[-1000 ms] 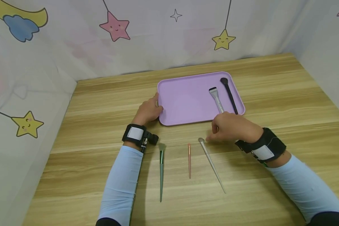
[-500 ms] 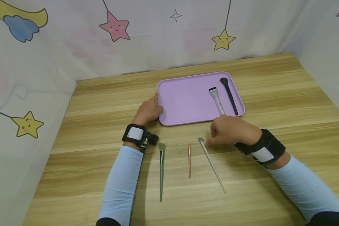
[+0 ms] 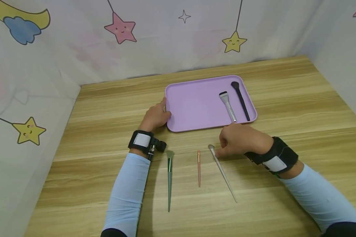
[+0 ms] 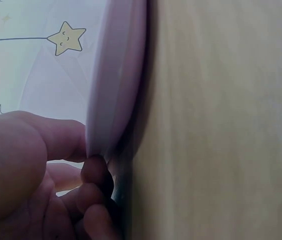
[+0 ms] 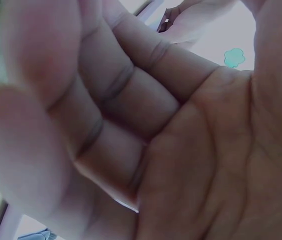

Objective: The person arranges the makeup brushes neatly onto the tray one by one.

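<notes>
My left hand pinches the left rim of the purple tray, thumb on the rim and fingertips against its underside in the left wrist view. My right hand is low over the table below the tray's right part. Its thumb tip overlaps the upper end of a silver makeup brush, and its palm holds nothing while the fingers bend loosely. Left of that brush lie a short pink makeup brush and a green one. Inside the tray are a flat silver-handled brush and a black makeup brush.
The wood-grain table meets a pale curtain printed with stars at its back and sides. A small camera juts from the left wrist strap, close to the head of the green brush.
My right hand has come slightly down and left, its thumb tip now over the loose silver brush, uncovering the handle end of the flat brush in the tray. The left hand stays put.
</notes>
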Demonstrator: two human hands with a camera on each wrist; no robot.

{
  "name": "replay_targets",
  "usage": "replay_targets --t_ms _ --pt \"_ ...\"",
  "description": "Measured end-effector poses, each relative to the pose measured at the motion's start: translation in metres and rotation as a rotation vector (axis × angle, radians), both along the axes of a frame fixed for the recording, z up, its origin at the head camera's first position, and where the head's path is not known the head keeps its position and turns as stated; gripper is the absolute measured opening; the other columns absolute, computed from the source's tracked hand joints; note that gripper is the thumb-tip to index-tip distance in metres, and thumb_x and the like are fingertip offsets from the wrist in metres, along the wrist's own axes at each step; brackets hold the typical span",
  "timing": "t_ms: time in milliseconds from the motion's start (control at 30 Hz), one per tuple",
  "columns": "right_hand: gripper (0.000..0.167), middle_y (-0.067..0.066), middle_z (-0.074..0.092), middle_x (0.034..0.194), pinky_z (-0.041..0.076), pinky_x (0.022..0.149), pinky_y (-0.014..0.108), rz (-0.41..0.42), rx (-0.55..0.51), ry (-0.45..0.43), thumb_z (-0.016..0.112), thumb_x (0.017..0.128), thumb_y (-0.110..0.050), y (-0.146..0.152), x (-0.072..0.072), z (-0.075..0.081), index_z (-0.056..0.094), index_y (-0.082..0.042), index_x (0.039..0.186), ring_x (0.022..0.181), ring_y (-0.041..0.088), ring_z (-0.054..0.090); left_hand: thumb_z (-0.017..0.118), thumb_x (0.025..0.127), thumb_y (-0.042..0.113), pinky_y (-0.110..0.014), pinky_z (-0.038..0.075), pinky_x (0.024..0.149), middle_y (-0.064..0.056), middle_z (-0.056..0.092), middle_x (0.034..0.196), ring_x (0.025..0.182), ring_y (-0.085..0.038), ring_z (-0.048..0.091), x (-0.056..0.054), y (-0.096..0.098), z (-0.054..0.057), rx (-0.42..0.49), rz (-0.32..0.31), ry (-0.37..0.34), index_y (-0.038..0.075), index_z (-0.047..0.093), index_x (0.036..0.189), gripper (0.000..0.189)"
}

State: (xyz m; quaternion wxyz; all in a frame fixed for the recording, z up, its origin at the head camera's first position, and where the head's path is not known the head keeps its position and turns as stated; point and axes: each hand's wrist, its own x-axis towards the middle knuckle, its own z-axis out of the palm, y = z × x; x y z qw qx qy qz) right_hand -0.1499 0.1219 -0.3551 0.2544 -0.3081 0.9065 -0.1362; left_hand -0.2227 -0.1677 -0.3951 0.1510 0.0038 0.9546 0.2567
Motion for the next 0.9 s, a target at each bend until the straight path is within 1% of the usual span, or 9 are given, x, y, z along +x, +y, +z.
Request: replay_targets --t_ms 133,267,567,733,900 --pt "0.031 -0.008 0.059 0.061 0.04 0.05 0.026 0.003 0.02 0.009 0.075 0.074 -0.045 -0.001 0.002 0.001 0.064 -0.019 0.06 0.054 0.009 0.051 0.044 0.093 0.027 -0.029 0.034 0.055 -0.011 0.05 0.085 0.053 -0.015 0.033 0.001 0.0 0.001 -0.005 0.004 0.001 0.01 0.014 0.155 0.071" --pt "0.034 -0.008 0.057 0.06 0.039 0.05 0.026 0.002 0.037 0.007 0.076 0.073 -0.046 -0.003 0.005 0.001 0.062 -0.019 0.058 0.053 0.009 0.049 0.044 0.093 0.027 -0.028 0.034 0.055 -0.01 0.05 0.085 0.053 -0.014 0.033 0.001 0.001 0.001 -0.009 0.004 -0.003 0.011 0.014 0.155 0.071" --pt "0.035 -0.008 0.055 0.059 0.038 0.049 0.025 0.032 0.068 0.023 0.077 0.071 -0.049 -0.007 0.011 0.0 0.06 -0.021 0.057 0.054 0.009 0.049 0.044 0.093 0.027 -0.028 0.034 0.056 -0.014 0.055 0.096 0.055 -0.015 0.035 0.001 0.001 0.001 -0.001 0.01 -0.012 0.011 0.013 0.155 0.071" --pt "0.036 -0.008 0.055 0.06 0.038 0.049 0.025 0.026 0.085 0.009 0.077 0.071 -0.05 -0.008 0.012 -0.001 0.06 -0.021 0.058 0.055 0.01 0.049 0.045 0.093 0.026 -0.028 0.033 0.054 -0.01 0.049 0.083 0.053 -0.015 0.034 0.0 0.001 0.0 0.0 0.014 -0.013 0.011 0.013 0.155 0.071" --pt "0.037 -0.007 0.055 0.06 0.038 0.048 0.027 0.015 0.102 0.008 0.077 0.069 -0.05 -0.009 0.014 -0.002 0.058 -0.022 0.056 0.055 0.01 0.05 0.044 0.093 0.026 -0.028 0.034 0.054 -0.009 0.046 0.08 0.053 -0.015 0.034 0.001 0.0 0.001 0.008 0.006 -0.009 0.01 0.013 0.155 0.071"
